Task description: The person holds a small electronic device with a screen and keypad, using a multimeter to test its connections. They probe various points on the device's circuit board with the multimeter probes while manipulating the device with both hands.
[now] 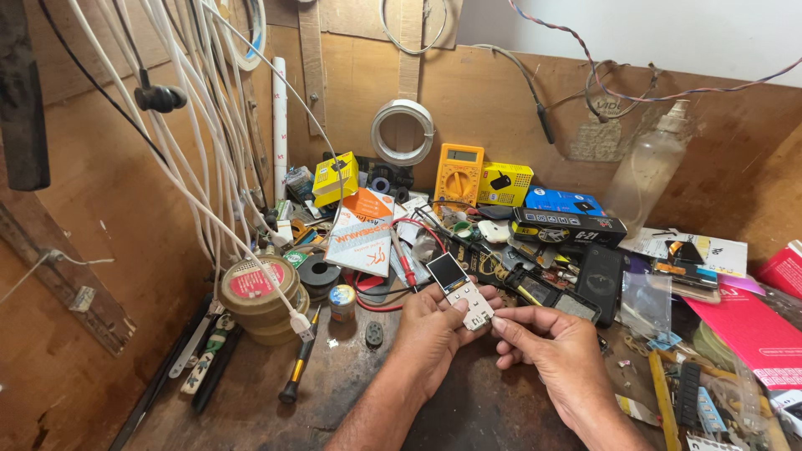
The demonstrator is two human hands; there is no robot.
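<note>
A small white keypad phone (462, 291) with a dark screen is tilted above the workbench, screen end pointing away from me. My left hand (434, 334) grips its lower half from the left, thumb across the keypad. My right hand (547, 351) comes in from the right, and its thumb and forefinger pinch at the phone's bottom right corner. Both forearms enter from the bottom edge.
Clutter covers the wooden bench (334, 392): a yellow multimeter (459, 174), yellow boxes (505, 183), a blue box (564, 200), a clear plastic bottle (650, 163), round tins (259, 292), a screwdriver (299, 361), a red probe (403, 263), black phones (597, 274). White cables (196, 134) hang at left.
</note>
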